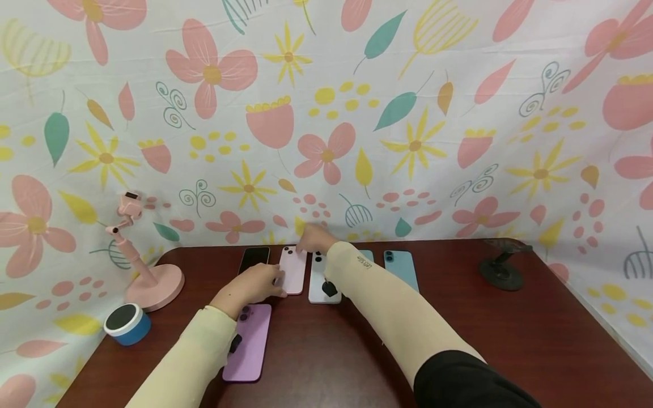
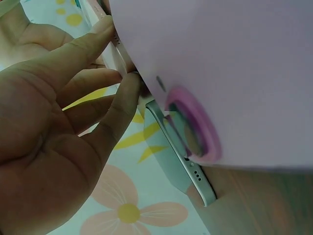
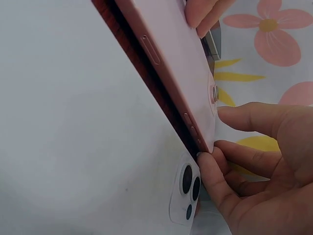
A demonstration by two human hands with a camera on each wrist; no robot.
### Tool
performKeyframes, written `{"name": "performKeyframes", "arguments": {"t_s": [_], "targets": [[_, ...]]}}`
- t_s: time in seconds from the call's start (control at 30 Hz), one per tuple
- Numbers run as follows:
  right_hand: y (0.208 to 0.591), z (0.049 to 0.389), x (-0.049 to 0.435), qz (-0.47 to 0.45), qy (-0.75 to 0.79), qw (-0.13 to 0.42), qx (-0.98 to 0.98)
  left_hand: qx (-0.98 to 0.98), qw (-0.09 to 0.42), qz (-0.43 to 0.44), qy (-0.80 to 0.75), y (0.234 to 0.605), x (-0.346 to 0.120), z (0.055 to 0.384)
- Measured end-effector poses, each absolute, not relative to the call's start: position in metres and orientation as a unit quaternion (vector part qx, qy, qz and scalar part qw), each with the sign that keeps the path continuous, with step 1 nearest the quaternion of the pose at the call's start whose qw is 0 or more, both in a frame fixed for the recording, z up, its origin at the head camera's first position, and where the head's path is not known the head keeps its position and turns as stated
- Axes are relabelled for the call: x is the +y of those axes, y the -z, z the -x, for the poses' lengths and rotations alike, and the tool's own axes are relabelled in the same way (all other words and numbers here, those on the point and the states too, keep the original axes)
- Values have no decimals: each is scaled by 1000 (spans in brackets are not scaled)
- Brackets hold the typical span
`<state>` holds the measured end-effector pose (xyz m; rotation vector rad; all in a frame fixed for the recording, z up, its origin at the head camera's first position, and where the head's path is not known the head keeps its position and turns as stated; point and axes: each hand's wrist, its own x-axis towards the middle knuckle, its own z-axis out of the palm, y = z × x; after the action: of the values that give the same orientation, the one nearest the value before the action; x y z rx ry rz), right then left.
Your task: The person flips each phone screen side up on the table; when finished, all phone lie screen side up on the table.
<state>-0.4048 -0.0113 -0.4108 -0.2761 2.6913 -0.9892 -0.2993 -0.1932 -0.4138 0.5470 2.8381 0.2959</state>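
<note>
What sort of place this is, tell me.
Possibly a makeshift display or filming corner: several phones set out on a dark reddish table, a flower-patterned backdrop behind, and a pink stand near the table's left edge.

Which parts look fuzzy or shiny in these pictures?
Left wrist view: the purple phone is soft and blurry, probably because it's very close to the camera; right wrist view: the white phone looks hazy across its wide back, while the pink phone has crisper side buttons; head view: the brown table has a pale sheen toward the front.
</note>
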Motion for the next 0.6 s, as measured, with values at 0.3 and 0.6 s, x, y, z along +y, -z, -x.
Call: {"name": "performKeyframes", "arguments": {"t_s": [0.3,0.6], "targets": [[411,417,-15,94,325,180,924,966,128,-194,-111,412,-196,299],[404,420,-10,117,290,208,927,963,129,-213,-106,411,-199,299]]}}
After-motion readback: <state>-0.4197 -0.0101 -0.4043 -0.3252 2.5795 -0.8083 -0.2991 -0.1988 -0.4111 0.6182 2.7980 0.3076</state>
